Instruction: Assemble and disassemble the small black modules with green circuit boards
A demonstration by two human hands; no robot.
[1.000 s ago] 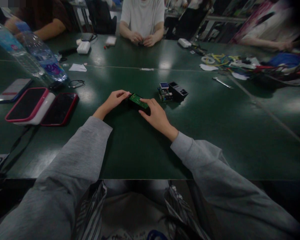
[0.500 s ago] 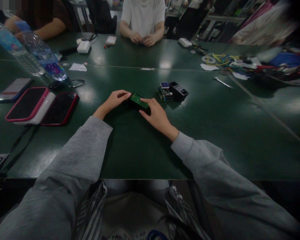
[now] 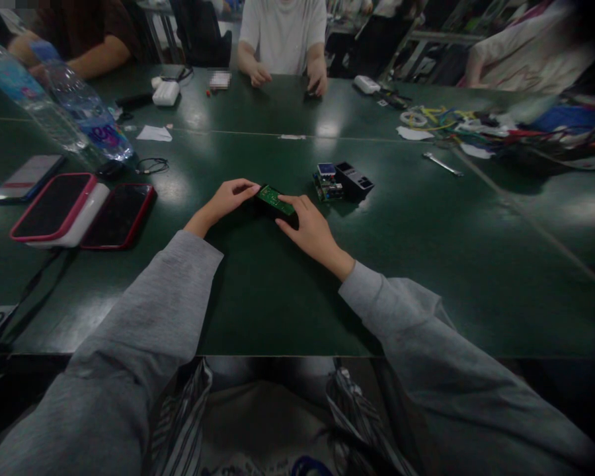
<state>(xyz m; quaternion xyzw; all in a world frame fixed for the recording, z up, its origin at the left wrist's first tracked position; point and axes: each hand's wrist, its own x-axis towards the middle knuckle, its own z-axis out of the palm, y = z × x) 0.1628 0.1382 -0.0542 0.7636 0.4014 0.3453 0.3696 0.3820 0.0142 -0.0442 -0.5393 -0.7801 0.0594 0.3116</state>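
A green circuit board (image 3: 274,199) lies face up in a black case (image 3: 286,219) near the middle of the table. My left hand (image 3: 231,199) grips the far left end of the case, thumb at its corner. My right hand (image 3: 310,228) is closed round the right end, with the index finger on the board and the thumb along the near side. Just beyond the right hand stand a small electronic module with a blue top (image 3: 326,177) and a black open housing (image 3: 356,180), apart from my fingers.
On the left are phones, one in a red case (image 3: 119,215), and water bottles (image 3: 86,106). A wrench (image 3: 442,164) lies to the right, near a heap of cables (image 3: 480,129). Across the dark green table (image 3: 272,291) sits a person in a white shirt (image 3: 283,36).
My hands and the board stay in the same place. Across the table, the person's hands have moved apart, one now low at the right over a small dark thing.
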